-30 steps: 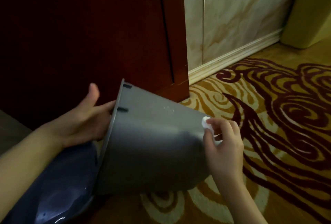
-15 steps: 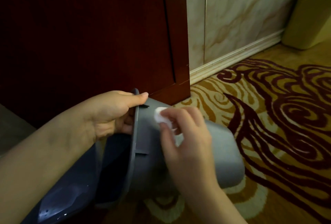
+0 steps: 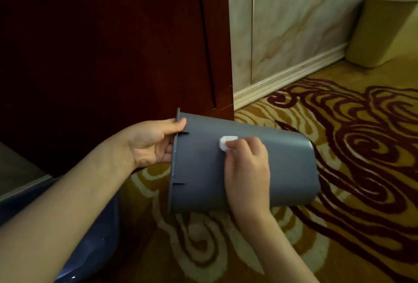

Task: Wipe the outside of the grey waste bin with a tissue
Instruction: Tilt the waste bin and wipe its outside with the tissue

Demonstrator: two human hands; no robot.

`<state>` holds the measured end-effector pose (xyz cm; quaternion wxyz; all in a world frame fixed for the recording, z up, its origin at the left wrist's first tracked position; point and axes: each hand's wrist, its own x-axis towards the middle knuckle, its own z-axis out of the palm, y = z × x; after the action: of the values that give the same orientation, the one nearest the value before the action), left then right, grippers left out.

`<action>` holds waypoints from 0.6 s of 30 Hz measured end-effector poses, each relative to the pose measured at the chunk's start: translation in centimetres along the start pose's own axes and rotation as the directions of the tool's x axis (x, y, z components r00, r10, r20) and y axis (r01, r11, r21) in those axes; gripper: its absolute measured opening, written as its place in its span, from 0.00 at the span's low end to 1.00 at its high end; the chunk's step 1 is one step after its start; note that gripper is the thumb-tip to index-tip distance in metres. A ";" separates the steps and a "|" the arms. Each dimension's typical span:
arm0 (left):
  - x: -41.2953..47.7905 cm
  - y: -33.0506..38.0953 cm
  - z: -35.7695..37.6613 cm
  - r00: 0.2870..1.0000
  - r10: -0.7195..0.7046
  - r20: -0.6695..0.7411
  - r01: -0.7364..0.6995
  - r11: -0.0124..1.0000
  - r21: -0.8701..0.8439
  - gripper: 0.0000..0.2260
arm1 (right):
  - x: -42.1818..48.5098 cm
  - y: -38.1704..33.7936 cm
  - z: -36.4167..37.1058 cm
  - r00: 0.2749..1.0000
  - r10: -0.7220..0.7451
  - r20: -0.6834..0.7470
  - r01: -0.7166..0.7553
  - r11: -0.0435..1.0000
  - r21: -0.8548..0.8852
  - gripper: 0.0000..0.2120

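Note:
The grey waste bin [image 3: 282, 165] is held on its side above the carpet, its open rim to the left and its base to the right. My left hand [image 3: 151, 142] grips the rim, thumb on the outside, fingers inside. My right hand [image 3: 247, 169] rests on the bin's upper side wall and pinches a small wad of white tissue [image 3: 226, 142] against it, about a third of the way from rim to base.
A dark red wooden cabinet [image 3: 113, 45] stands right behind the bin. A marbled wall with a pale skirting board [image 3: 289, 77] runs to the right. A yellow-green bin [image 3: 384, 27] stands at far right. A dark blue glossy object [image 3: 95, 251] lies at lower left. Patterned carpet [image 3: 339, 124] covers the floor.
The bin has turned so its rim faces left and its side shows full length. My left hand shifted its grip on the rim. The tissue slid along the wall between base and rim.

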<state>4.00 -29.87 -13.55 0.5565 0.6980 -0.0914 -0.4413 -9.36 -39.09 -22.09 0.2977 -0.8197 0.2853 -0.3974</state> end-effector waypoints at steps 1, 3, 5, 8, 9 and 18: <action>0.3 -0.3 -0.4 1.000 0.003 -0.007 -0.003 1.000 -0.008 0.11 | 0.2 1.6 0.0 0.998 0.061 -0.024 -0.061 0.998 -0.010 0.05; 0.8 -0.9 -1.2 1.000 0.005 -0.010 -0.006 1.000 -0.023 0.11 | 0.7 4.9 -0.4 0.981 0.163 -0.102 -0.168 0.985 -0.041 0.06; 1.0 -1.2 -2.0 1.000 -0.004 -0.011 0.004 1.000 -0.031 0.11 | 0.8 7.9 -1.2 0.955 0.242 -0.172 -0.257 0.964 -0.071 0.06; 1.2 -1.4 -2.8 1.000 -0.010 -0.030 0.010 1.000 -0.021 0.10 | 0.6 11.0 -2.9 0.888 0.398 -0.228 -0.424 0.902 -0.075 0.07; 1.3 -1.5 -2.9 0.999 -0.009 -0.035 0.008 1.000 -0.017 0.09 | 0.6 11.4 -3.5 0.860 0.442 -0.255 -0.471 0.880 -0.066 0.08; 2.2 -2.4 -3.4 0.999 0.024 -0.024 -0.025 0.999 -0.035 0.08 | -5.6 -1.6 1.9 0.976 -0.212 0.049 0.213 0.977 -0.011 0.08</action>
<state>6.91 -27.99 -16.79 0.5751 0.6920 -0.0855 -0.4278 -10.32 -33.54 -24.62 0.2536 -0.8571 0.1921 -0.4051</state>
